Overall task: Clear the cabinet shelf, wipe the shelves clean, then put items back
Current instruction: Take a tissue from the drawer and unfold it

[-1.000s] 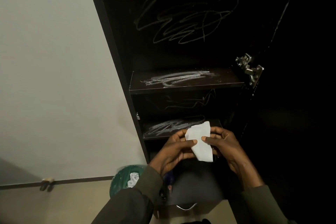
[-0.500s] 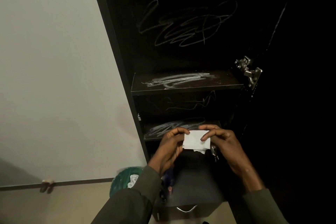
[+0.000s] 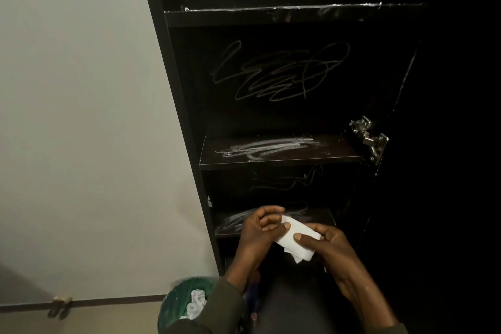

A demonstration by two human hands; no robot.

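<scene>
While both hands pinch folded tissue (image 3: 296,241), lower shelf (image 3: 320,218) edge behind

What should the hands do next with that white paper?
Probably press the folded white wipe onto the lower shelf just behind it and rub. Both the left hand and right hand hold the wipe, and white streaks cover that shelf and the middle shelf above.

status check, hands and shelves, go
Both hands, left hand and right hand, pinch folded white tissue. Middle shelf streaked white, unwiped. Nothing blocking shelves.
</scene>
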